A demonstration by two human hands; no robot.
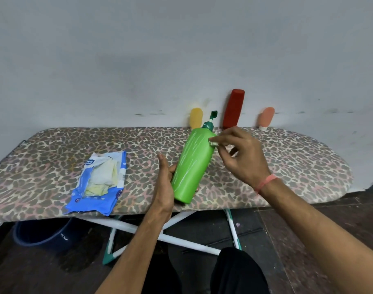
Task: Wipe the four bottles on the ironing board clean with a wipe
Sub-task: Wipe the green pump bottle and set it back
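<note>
Four bottles on view, and I have the green one in hand over the ironing board (298,158).

My left hand (165,183) wraps its fingers round the lower body of the green pump bottle (192,164), holding it tilted above the board's near edge, pump end toward the wall. My right hand (242,155) pinches a small folded wipe (213,143) in its fingers and presses it against the bottle's shoulder, just below the dark green pump. Three other bottles stand along the far edge against the wall: yellow bottle (196,118), red bottle (233,109) and peach bottle (266,118). A torn blue wipe packet (98,183) lies toward the board's near left edge, well apart from the bottles.
</note>
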